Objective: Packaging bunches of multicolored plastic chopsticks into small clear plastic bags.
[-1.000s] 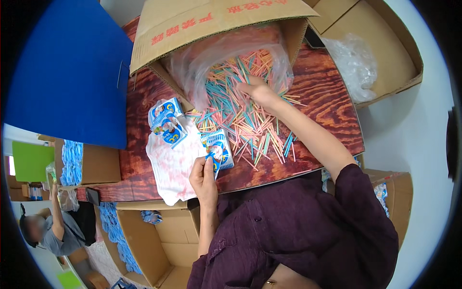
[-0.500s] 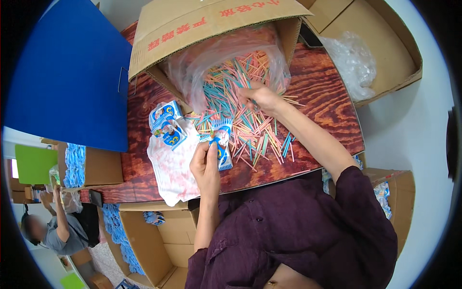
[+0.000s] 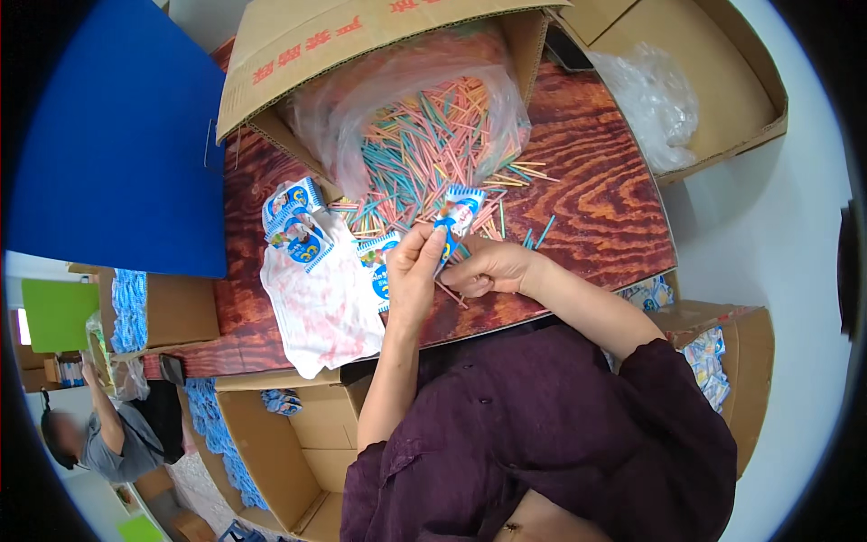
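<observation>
A small blue-and-white packet (image 3: 461, 210) is pinched in my left hand (image 3: 415, 275), tilted above the table's near side. Close against its lower end is my right hand (image 3: 492, 268), fingers curled around thin coloured sticks (image 3: 451, 294) whose ends poke out below. How far the sticks go into the packet is hidden by my fingers. Behind both hands, a heap of pink, blue and yellow sticks (image 3: 424, 135) spills from a plastic-lined carton (image 3: 361, 45). Another packet (image 3: 377, 262) lies left of my left hand, on the edge of a stained white cloth (image 3: 316, 316).
More packets (image 3: 298, 221) rest on the cloth's far end. A blue panel (image 3: 117, 135) stands at left. An open carton with clear plastic (image 3: 650, 108) is at far right. Packet-filled cartons (image 3: 709, 361) flank the table (image 3: 614, 217). Another person (image 3: 126, 438) works at far left.
My right hand has come back from the stick heap to my left hand, bringing sticks. My left hand has raised its packet slightly rightward; another packet now shows on the cloth. The view shifted slightly.
</observation>
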A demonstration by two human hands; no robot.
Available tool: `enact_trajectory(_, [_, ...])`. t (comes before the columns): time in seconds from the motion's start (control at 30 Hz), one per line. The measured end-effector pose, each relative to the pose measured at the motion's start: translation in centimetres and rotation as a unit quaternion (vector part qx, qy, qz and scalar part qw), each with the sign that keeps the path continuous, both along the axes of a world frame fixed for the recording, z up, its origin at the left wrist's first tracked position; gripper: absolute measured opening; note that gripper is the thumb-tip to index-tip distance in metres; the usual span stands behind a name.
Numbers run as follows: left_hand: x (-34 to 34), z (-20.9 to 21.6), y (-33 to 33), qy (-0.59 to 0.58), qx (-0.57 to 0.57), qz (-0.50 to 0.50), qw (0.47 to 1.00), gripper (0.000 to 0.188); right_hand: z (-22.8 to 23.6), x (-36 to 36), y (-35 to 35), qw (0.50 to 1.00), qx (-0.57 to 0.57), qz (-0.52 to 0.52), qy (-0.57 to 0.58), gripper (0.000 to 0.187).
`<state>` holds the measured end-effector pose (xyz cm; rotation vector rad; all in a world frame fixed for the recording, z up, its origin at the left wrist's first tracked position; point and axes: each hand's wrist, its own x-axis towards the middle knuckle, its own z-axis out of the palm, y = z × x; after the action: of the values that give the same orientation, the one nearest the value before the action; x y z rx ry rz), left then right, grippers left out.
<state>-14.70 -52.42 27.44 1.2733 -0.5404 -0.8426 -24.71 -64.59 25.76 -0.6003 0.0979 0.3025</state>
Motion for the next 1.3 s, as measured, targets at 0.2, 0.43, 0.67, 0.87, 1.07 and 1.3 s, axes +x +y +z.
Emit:
enact_trajectory(0.2, [0.5,-1.0,2.6,0.015,-0.067,0.192,0.979,0.011,-0.8,-1.2,-1.2,0.934,-0.223,-0.278,-0.001,0.009])
enact_trajectory(0.43, [-0.7,-1.5,5.2,0.063,-0.066,0.185,0.979,0.017,-3.8,-2.3,-4.4,0.796,-0.394,-0.46,0.007,0.006])
enact_trajectory(0.67, [-1.0,-1.9,6.1,0.088,-0.088,0.184,0.975,0.018,-4.2,-3.6,-3.8,0.733,-0.522,-0.436,-0.02,0.011])
enact_trajectory(0.87, [-1.0,-1.6,5.3,0.059,-0.095,0.158,0.981,0.016,-3.2,-3.0,-3.3,0.766,-0.465,-0.442,0.041,0.012])
enact_trajectory(1.07, [-3.4,1.2,-0.9,-0.274,-0.116,0.006,0.954,0.015,-2.0,-1.5,-1.1,0.736,-0.544,-0.389,-0.108,0.014])
enact_trajectory(1.3, [-4.8,-1.3,-4.6,-0.473,-0.087,-0.055,0.875,0.01,-6.8,-1.7,-1.5,0.71,-0.529,-0.447,-0.124,0.025])
